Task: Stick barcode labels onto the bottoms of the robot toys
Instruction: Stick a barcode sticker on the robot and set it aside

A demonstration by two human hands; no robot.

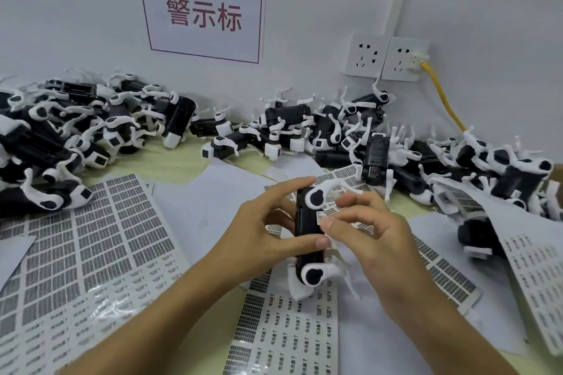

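- Left hand [262,231] at 9 o'clock grips black-and-white plastic robot toy [307,234], fingers curled round it.
- Right hand [374,240] at 3 o'clock pinches small white barcode label [323,218] against it.

From my seat, the print on the label sheets [91,240] is too small to read. The left hand [262,234] covers part of the robot toy [307,237] — its bottom faces away. Both forearms run off the lower edge; the toy pile [45,137] is cut at the left edge.
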